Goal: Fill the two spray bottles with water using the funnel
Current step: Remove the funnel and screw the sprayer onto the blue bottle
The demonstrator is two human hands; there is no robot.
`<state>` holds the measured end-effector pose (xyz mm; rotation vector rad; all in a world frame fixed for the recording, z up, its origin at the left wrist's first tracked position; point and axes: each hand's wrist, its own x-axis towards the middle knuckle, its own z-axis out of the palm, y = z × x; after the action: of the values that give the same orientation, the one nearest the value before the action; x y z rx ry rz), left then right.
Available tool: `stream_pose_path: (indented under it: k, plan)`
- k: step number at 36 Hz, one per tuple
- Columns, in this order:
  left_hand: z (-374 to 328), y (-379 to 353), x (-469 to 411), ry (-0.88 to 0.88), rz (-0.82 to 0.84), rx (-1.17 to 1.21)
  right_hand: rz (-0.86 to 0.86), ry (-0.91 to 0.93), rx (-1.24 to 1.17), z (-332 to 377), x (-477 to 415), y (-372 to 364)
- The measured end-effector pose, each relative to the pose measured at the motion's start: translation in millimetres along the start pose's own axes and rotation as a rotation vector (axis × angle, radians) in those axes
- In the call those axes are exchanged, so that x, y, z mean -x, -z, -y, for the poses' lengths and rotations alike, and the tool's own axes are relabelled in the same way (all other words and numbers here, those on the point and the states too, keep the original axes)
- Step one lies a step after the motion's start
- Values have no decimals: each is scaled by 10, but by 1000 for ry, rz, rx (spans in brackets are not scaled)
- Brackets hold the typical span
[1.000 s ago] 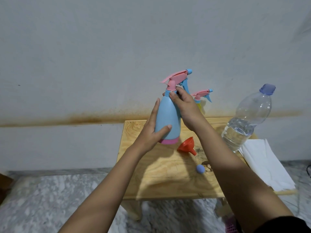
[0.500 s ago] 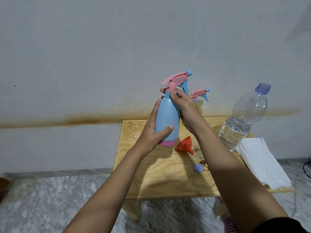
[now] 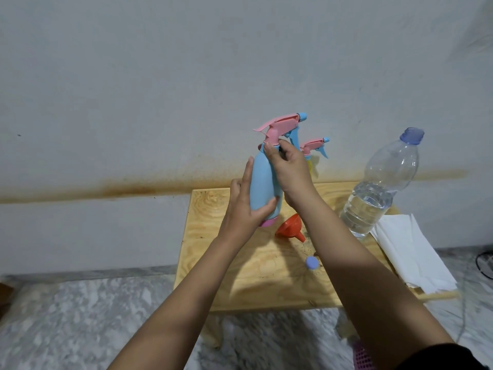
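We are holding the blue spray bottle (image 3: 262, 188) upright over the back of the wooden table (image 3: 213, 206), our left hand (image 3: 244, 209) clasping its lower body between thumb and fingers while our right hand (image 3: 289, 169) is pinching the collar under the pink spray head (image 3: 277, 129). Judging this as the unscrewing step, we are aiming to brace the body with the left grip and twist only the collar. The orange funnel (image 3: 289, 228) is lying on the table, with the second spray bottle (image 3: 313, 148) and the water bottle (image 3: 378, 193) standing at the table's back.
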<state>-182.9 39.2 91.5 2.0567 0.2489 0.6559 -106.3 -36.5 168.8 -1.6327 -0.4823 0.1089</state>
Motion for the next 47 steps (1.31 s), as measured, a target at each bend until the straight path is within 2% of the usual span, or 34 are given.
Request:
stream_pose_path:
  k: [13, 18, 24, 27, 29, 36, 38, 41, 43, 47]
  plan:
    - [-68, -84, 54, 30, -17, -35, -45, 35, 123, -25, 21, -31]
    - [30, -10, 63, -6, 22, 15, 78, 32, 116, -48, 13, 71]
    - [97, 162, 122, -28, 150, 104, 353, -12, -23, -37, 68, 233]
    - [101, 188, 153, -18, 156, 114, 408, -45, -139, -92, 116, 225]
    - [101, 146, 201, -6, 141, 113, 375, -66, -176, -152, 152, 181]
    - [391, -104, 613, 148, -20, 86, 31, -71, 118, -600, 382, 35]
    - [466, -172, 745, 182, -36, 59, 61, -108, 224, -756, 443, 14]
    - [505, -270, 917, 135, -51, -66, 225, -169, 347, -949, 450, -44]
    - [541, -350, 1027, 114, -67, -176, 300, -179, 333, -1036, 455, -89]
    - [503, -456, 1196, 254, -80, -154, 328, -221, 264, -1150, 503, -173]
